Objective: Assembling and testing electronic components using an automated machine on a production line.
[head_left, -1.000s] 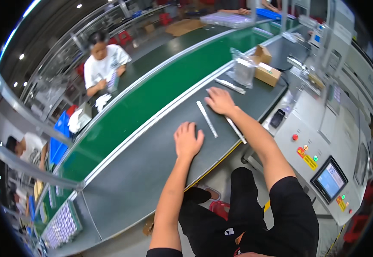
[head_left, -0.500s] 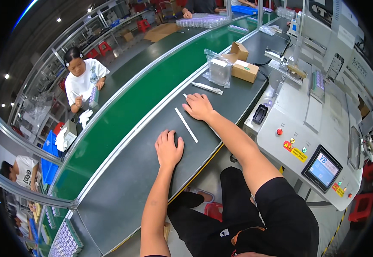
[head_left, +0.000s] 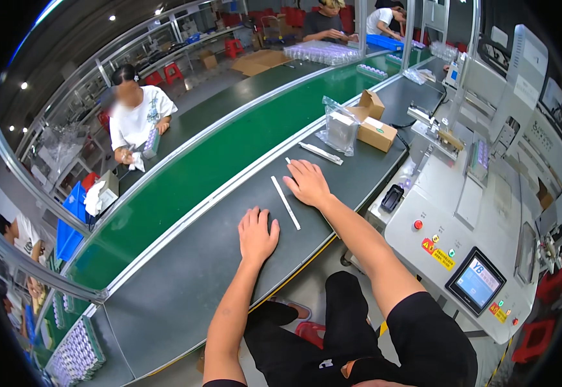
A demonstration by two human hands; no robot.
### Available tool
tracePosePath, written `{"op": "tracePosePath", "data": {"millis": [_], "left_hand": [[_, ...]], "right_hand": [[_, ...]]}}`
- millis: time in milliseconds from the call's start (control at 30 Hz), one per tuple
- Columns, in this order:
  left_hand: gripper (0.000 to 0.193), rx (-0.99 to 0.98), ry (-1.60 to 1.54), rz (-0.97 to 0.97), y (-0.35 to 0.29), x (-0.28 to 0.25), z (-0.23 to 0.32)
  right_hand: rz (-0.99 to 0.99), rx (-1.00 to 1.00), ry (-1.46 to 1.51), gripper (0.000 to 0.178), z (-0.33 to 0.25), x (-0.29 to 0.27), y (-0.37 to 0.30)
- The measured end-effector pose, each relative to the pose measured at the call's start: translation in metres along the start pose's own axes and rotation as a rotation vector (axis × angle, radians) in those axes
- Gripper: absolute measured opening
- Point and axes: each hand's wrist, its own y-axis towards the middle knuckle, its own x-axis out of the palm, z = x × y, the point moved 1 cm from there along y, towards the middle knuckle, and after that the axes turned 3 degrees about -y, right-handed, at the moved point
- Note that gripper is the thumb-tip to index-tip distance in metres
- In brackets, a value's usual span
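Note:
My left hand lies palm down on the dark work surface, fingers a little apart, with nothing visible in it. Farther up and to the right, my right hand also rests flat, its fingers spread. A small white end shows at the right hand's fingertips; whatever continues beneath the hand is hidden. Between the two hands lies a thin white strip, touched by neither. Beyond the right hand is a white, wrapped, narrow piece.
A clear plastic bag stands beside an open cardboard box. Along the far side runs a green conveyor belt; a co-worker sits across it. To my right is a machine with a touchscreen. Purple-white cells fill the near left.
My view has shifted slightly, while both hands stay resting on the surface. Across the belt, the co-worker's hand is now on the white cloth that lay on the table.

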Motion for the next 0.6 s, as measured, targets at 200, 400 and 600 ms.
{"op": "tracePosePath", "data": {"millis": [200, 400, 600], "left_hand": [[0.038, 0.019, -0.045, 0.030, -0.001, 0.000, 0.000], [0.041, 0.025, -0.122, 0.042, -0.003, 0.002, -0.001], [0.042, 0.032, -0.151, 0.037, -0.001, 0.003, -0.001]], "right_hand": [[-0.133, -0.005, 0.055, 0.039, 0.004, 0.004, 0.003], [-0.225, -0.005, 0.046, 0.049, 0.009, 0.000, 0.000], [-0.387, -0.052, -0.068, 0.068, 0.013, 0.003, -0.010]]}}
